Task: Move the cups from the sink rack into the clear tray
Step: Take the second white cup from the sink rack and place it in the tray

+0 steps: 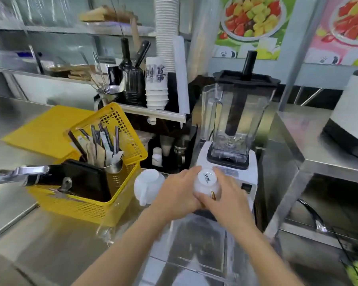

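I have a white cup [206, 183] upside down between both hands, just in front of the blender base [227, 172]. My left hand [178, 193] wraps its 9 o'clock side, and my right hand [225, 193] covers the 3 o'clock side, fingers curled around the wall. Base up, printed mark facing me, mouth down, so its axis runs roughly vertical, tipped slightly toward 12 o'clock.

A second white cup [149, 185] sits inverted at 9 o'clock of my left hand, handle toward 6 o'clock, close beside the yellow basket [87, 207].

The clear tray [194, 244] lies below my wrists at 6 o'clock, blurred and hard to read. That is the risk: I may misjudge its rim and set the cup on the edge, tipping it. The glazed wall may also be wet and slip, and my left elbow could knock the other cup.
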A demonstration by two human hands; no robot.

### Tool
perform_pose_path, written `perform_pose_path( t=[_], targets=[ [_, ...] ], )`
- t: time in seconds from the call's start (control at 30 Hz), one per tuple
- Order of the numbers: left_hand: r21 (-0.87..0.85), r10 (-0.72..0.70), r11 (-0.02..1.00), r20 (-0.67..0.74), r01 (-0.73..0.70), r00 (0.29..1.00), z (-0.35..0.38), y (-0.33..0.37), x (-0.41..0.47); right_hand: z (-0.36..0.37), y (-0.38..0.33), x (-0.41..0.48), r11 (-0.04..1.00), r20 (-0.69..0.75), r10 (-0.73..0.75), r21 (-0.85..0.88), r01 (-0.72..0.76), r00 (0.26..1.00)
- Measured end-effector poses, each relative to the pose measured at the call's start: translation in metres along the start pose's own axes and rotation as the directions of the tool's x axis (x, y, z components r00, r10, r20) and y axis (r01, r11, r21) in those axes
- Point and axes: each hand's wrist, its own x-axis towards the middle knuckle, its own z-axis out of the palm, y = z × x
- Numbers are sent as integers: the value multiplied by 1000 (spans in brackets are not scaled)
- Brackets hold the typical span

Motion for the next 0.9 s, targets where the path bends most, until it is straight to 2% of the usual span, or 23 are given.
perform_pose_path(
  t=[0.07, 0.4, 0.57, 0.67, 0.73, 0.83, 0.9],
  targets=[
    [41, -5, 999, 25, 4, 1000, 3, -17, 1, 15, -2, 3, 1000, 9, 22, -2, -22, 1000],
    [34, 16, 999, 209, -23, 978, 19, -44, -2, 49, 17, 10, 989, 61, 150, -19, -149, 987],
    [41, 39, 998, 240, -51, 970, 13, -39, -1, 51, 19, 10, 986, 57, 137, -106, -130, 989],
    [76, 29, 996, 277, -52, 960, 8, -33, -1, 51, 19, 10, 980, 103, 145, -150, -129, 984],
    [112, 5, 993, 338, -46, 941, 4, -32, 2, 50, 18, 11, 977, 129, 162, -163, -141, 978],
    [168, -92, 986, 499, 8, 862, -6, -27, 10, 45, 15, 13, 976, 188, 181, -158, -153, 965],
    [224, -101, 974, 538, -27, 837, -14, -20, 14, 36, 13, 16, 980, 267, 178, -137, -146, 947]
  ],
)
